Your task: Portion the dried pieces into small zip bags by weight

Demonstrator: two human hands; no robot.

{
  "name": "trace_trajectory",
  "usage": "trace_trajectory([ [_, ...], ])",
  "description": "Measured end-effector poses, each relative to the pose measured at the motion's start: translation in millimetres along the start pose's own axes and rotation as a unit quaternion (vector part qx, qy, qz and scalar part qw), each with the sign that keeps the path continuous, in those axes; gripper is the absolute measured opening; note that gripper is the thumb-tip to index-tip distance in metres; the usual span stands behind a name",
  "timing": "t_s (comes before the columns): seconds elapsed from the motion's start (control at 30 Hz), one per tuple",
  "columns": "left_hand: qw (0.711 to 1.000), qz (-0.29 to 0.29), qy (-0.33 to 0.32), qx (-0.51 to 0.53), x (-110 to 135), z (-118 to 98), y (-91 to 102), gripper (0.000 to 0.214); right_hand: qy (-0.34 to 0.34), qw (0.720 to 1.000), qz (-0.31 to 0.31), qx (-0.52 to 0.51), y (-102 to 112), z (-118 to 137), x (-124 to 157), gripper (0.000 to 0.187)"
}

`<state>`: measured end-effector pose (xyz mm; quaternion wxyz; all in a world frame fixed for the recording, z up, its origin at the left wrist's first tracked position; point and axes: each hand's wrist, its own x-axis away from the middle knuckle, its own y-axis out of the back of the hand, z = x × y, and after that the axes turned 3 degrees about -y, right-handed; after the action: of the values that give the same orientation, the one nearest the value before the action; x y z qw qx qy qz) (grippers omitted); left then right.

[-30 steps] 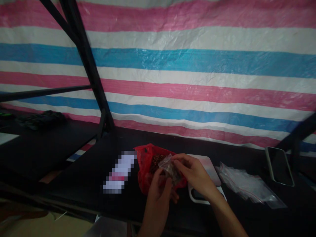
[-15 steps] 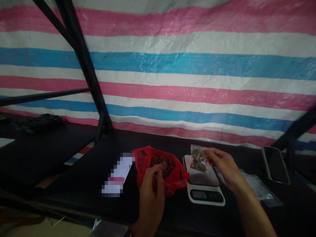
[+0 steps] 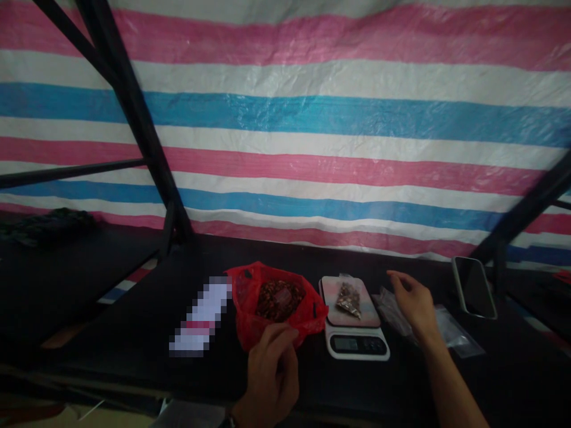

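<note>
A red plastic bag point(image 3: 250, 324) full of dark reddish-brown bits lies open on the black table point(image 3: 134, 351). My left hand point(image 3: 274, 368) rests at its near edge, fingers curled loosely with nothing visible in them. A small clear bag of the same bits point(image 3: 348, 298) lies on the pan of a white kitchen scale point(image 3: 357, 345). My right hand point(image 3: 413, 300) hovers just right of the scale, fingers loosely apart and empty, above a pile of clear zip bags point(image 3: 450, 333).
A phone point(image 3: 475, 288) lies on the table at the right beside a black slanting strut point(image 3: 517, 220). A blurred white card point(image 3: 198, 318) lies left of the red bag. Black frame bars point(image 3: 134, 119) rise at the left. A striped tarpaulin point(image 3: 312, 131) hangs behind.
My right hand carried the small filled bag from over the red bag to the scale, set it on the pan and let go. My left hand drew back to the red bag's near edge.
</note>
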<state>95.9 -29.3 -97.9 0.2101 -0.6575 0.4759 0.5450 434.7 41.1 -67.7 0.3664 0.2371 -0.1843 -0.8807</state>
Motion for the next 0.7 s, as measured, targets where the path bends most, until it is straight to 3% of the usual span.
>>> trace_trajectory([
  [0.13,1.000,0.024,-0.014,-0.013,17.5,6.1,0.2,0.042,0.061,0.998,-0.026,0.003,-0.4,-4.6,4.0,0.050],
  [0.27,0.997,0.072,0.038,0.006,33.0,13.8,4.8,0.044,0.153,0.988,-0.015,0.024,-2.2,-1.0,9.0,0.043],
  [0.37,0.994,0.086,0.067,0.011,40.5,15.2,8.4,0.041,0.185,0.983,0.010,0.014,-8.1,4.9,13.4,0.042],
  [0.53,0.997,0.067,0.034,-0.006,42.3,9.8,9.4,0.049,0.202,0.975,0.094,-0.007,-24.9,10.8,19.6,0.040],
  [0.7,0.998,0.062,0.007,-0.006,38.7,7.4,5.6,0.056,0.154,0.983,0.091,0.043,-36.1,10.4,22.2,0.043],
])
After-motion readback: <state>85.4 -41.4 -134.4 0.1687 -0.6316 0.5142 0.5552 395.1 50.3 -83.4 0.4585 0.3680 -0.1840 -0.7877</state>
